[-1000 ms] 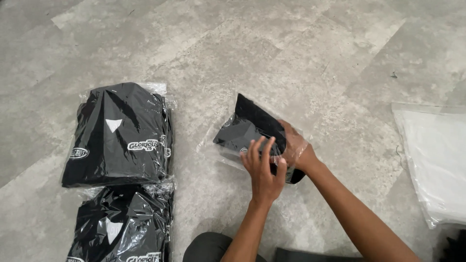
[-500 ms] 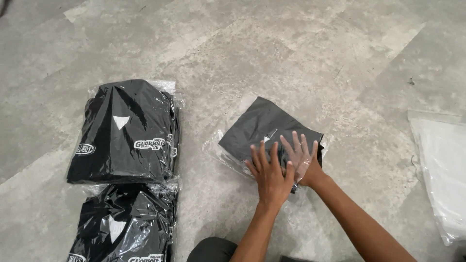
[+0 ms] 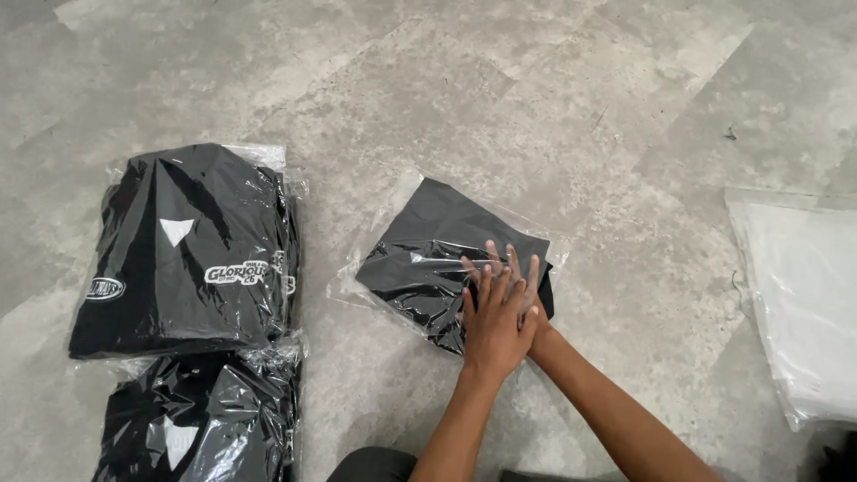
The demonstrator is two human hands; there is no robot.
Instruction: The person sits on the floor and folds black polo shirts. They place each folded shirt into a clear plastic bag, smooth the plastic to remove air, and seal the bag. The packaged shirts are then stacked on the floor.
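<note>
Head view showed our left hand [image 3: 494, 323] laid flat, fingers spread, over our right hand [image 3: 527, 303] (mostly hidden), both gripping nothing, pressing the bagged black garment [image 3: 428, 254] on the grey floor [image 3: 553, 107], right of two bagged stacks [image 3: 183, 250].

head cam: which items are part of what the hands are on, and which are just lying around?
In hand:
- bagged black garment, flat on the floor
- left hand stacked over right hand, both pressing its near corner

Lying about:
- two bagged black garments at left
- clear bags at right
</note>
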